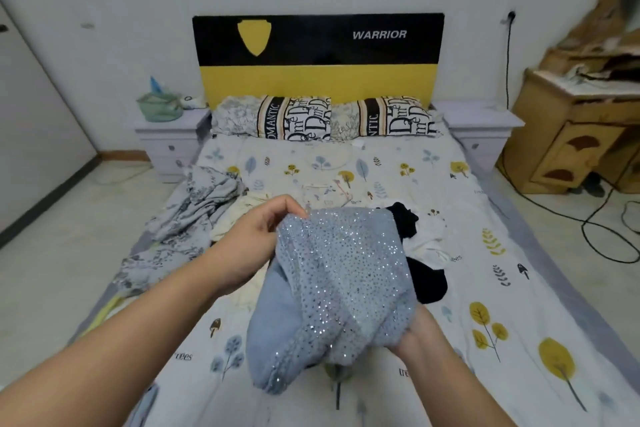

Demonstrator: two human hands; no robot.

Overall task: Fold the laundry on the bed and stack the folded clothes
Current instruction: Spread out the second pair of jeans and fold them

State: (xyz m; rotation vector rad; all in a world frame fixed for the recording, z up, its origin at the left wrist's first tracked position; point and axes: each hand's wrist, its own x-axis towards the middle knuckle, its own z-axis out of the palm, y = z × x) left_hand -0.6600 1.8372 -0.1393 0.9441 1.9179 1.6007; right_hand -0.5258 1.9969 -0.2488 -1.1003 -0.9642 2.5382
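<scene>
A: Why is the sweater (341,282) held above the bed (450,340)?
B: It is pinched at the top by the left hand (258,241) and gripped below by the right hand (420,331), probably to be spread for folding.

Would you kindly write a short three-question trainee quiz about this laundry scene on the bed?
1. True or false: both hands grip the sparkly blue garment.
2. Which hand pinches the garment's upper edge: A) left hand B) right hand?
3. Fill in: the black garment lies on the person's ____ side of the blue one.

Key: 1 true. 2 A; the right hand holds the lower part. 3 right; it lies on the bedsheet beside white clothing.
</scene>
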